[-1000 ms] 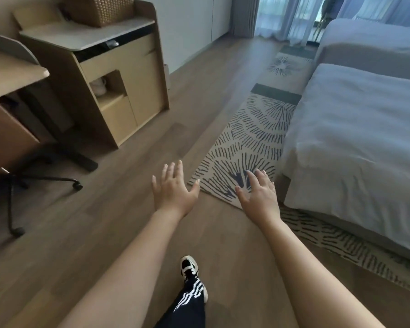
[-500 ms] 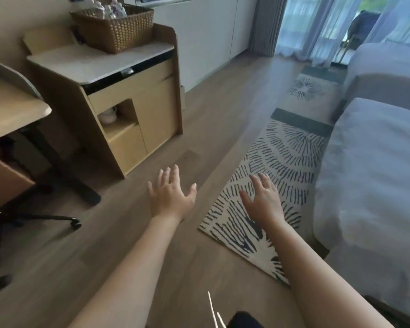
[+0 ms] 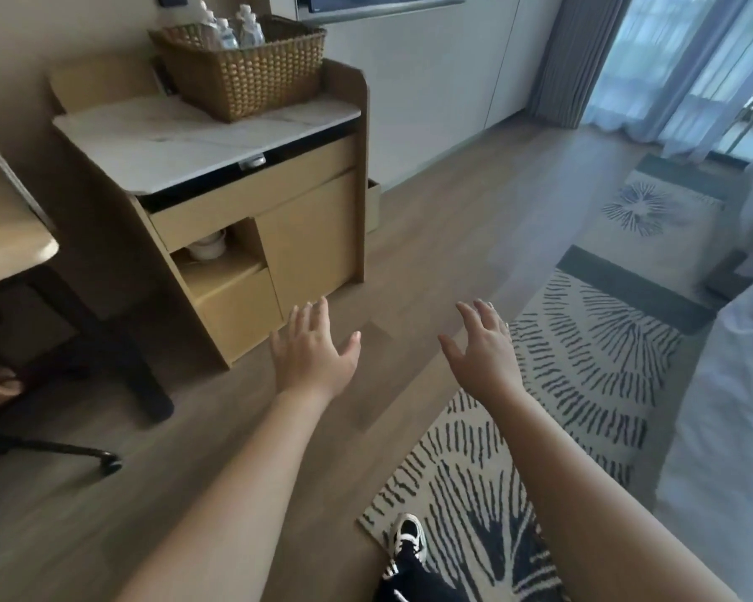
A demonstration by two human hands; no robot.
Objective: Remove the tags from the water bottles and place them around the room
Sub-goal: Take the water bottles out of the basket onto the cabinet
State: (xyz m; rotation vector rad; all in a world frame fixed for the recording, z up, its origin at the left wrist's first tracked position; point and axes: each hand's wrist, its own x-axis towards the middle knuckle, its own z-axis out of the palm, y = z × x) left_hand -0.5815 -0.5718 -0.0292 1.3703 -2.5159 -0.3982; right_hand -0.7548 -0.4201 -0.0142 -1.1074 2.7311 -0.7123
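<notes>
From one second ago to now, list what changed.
The view lifted and neared the cabinet; the wicker basket of water bottles came fully into sight. Left hand and right hand took hold of nothing, staying open and outstretched.

The basket (image 3: 253, 76) is tan woven wicker with a dotted weave. The water bottles (image 3: 231, 30) in it are clear with white caps and pale labels. The bench (image 3: 183, 136) under it has a white top with faint grey veining, light honey-brown wooden sides and fronts, and a dark slot under the top. A white bowl (image 3: 207, 246) sits in its open nook. The floor (image 3: 444, 236) is grey-brown wood planks. The rug (image 3: 583, 362) is cream with dark navy dashes fanning out in bursts and a dark green-grey band across it. The curtains (image 3: 574, 54) are grey, with sheer white ones beside them. The bed (image 3: 731, 427) is white. The shoe (image 3: 407, 536) is black and white; the trouser leg (image 3: 414, 584) is black with white stripes.
</notes>
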